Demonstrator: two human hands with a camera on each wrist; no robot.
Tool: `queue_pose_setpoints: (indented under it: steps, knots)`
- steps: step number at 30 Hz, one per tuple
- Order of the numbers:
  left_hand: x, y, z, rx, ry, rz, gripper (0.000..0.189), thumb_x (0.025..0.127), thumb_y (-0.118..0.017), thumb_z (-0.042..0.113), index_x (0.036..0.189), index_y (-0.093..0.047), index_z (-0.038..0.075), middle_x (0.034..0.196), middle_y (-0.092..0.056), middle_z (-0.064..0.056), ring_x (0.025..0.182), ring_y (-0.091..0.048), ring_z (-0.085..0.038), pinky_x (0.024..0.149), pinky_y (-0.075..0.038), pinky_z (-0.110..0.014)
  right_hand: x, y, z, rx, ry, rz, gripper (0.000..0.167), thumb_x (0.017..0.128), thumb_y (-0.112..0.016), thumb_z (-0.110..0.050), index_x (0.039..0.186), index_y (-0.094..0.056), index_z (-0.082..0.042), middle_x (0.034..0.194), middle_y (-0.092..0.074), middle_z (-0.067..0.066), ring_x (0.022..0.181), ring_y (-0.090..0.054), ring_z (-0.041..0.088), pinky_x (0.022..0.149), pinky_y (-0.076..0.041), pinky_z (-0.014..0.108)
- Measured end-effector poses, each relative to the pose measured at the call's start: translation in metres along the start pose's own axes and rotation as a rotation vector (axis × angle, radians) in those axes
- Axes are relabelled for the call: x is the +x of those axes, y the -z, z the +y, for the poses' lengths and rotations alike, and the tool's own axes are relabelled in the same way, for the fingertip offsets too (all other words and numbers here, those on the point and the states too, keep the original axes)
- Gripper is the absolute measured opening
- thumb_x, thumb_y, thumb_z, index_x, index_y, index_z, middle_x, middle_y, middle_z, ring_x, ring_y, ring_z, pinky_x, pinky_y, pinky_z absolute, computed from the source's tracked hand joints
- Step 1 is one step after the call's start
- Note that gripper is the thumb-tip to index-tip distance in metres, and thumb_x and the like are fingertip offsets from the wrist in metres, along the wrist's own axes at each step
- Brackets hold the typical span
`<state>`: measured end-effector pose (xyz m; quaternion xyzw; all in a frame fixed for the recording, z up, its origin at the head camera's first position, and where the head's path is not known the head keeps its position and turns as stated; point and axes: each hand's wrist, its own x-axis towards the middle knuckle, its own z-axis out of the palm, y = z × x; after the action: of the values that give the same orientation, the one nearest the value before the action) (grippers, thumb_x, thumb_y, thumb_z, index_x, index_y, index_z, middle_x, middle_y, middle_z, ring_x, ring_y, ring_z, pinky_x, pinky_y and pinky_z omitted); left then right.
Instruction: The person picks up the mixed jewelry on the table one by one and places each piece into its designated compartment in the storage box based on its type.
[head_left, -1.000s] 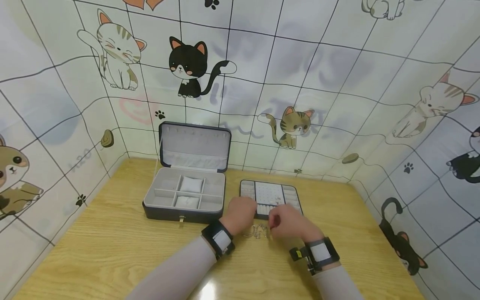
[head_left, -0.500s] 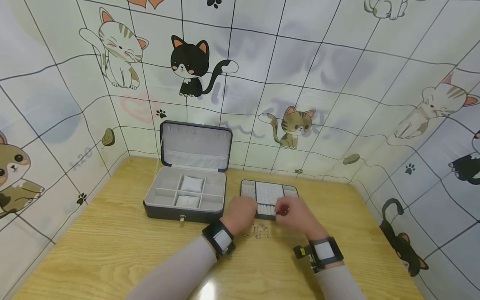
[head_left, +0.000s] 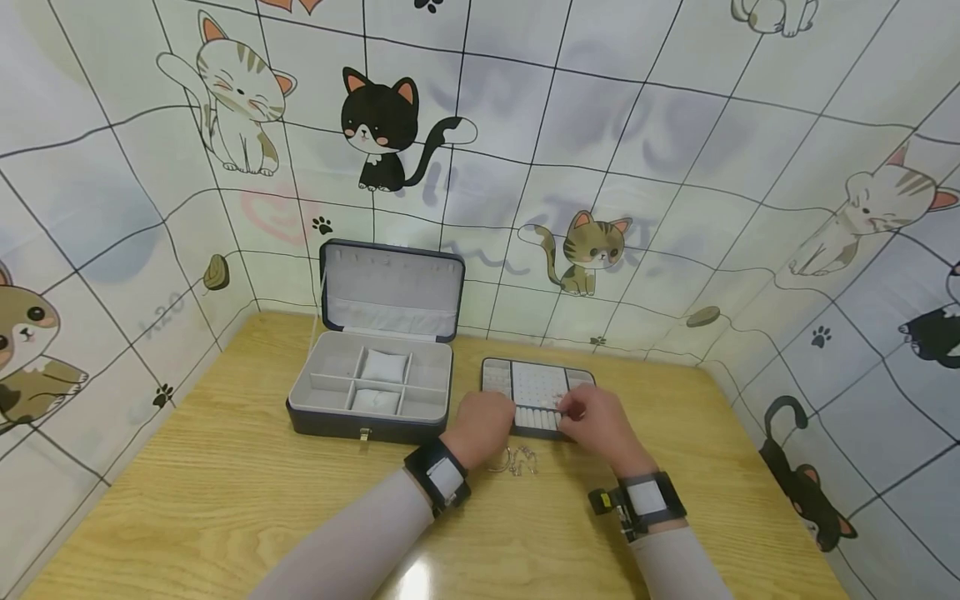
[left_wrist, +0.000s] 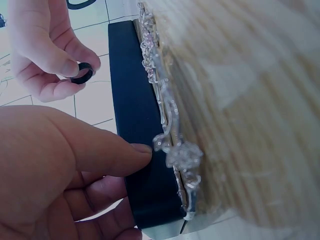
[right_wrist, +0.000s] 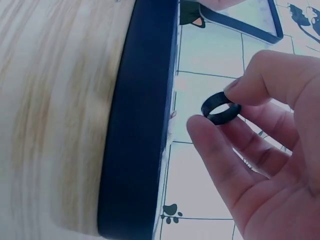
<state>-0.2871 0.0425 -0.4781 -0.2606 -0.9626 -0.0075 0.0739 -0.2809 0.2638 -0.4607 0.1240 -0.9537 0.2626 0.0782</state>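
There's the black ring (right_wrist: 226, 118), pinched in the right hand's (head_left: 600, 423) fingers, just above the ring rolls' (head_left: 537, 418) right end. The left hand (head_left: 482, 429), farther off, grips the tray's (head_left: 534, 433) near left corner.

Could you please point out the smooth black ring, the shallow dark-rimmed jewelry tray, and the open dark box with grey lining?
Smooth black ring (right_wrist: 227, 116), right wrist view: lower band.
Dark-rimmed jewelry tray (head_left: 534, 432), head view: front wall.
Open dark box (head_left: 330, 425), head view: front wall.

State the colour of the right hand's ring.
The ring is black, clearest in the right wrist view.
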Motion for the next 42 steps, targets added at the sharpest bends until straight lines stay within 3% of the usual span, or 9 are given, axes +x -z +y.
queue_pose_setpoints:
  steps: [11,21,42]
  knots:
    - [0.001,-0.001,0.000,-0.025,0.013,-0.029,0.009,0.094,-0.075,0.019,0.085,-0.073,0.017,0.079,-0.069,0.001,0.068,-0.060,-0.014,0.063,-0.053,-0.033,0.002,-0.005,0.016,0.014,-0.070,0.035,0.015,0.084,-0.080,-0.004,0.097,-0.074,-0.009,0.099,-0.075,0.008,0.091,-0.071,0.023,0.084,-0.062,0.045]
    - [0.000,0.001,0.000,-0.015,0.006,-0.012,0.010,0.096,-0.073,0.019,0.086,-0.074,0.017,0.078,-0.070,0.001,0.068,-0.060,-0.014,0.061,-0.054,-0.034,0.001,-0.015,0.022,0.136,0.011,0.012,0.021,0.081,-0.079,0.005,0.096,-0.074,-0.009,0.103,-0.074,0.008,0.094,-0.073,0.025,0.086,-0.063,0.044]
    - [0.002,0.000,0.000,-0.004,0.018,-0.051,0.008,0.097,-0.072,0.022,0.090,-0.075,0.017,0.080,-0.070,0.001,0.068,-0.058,-0.013,0.063,-0.054,-0.033,0.002,-0.019,0.022,0.045,0.022,-0.018,0.020,0.082,-0.082,0.002,0.096,-0.079,-0.013,0.103,-0.077,0.006,0.096,-0.073,0.022,0.087,-0.063,0.045]
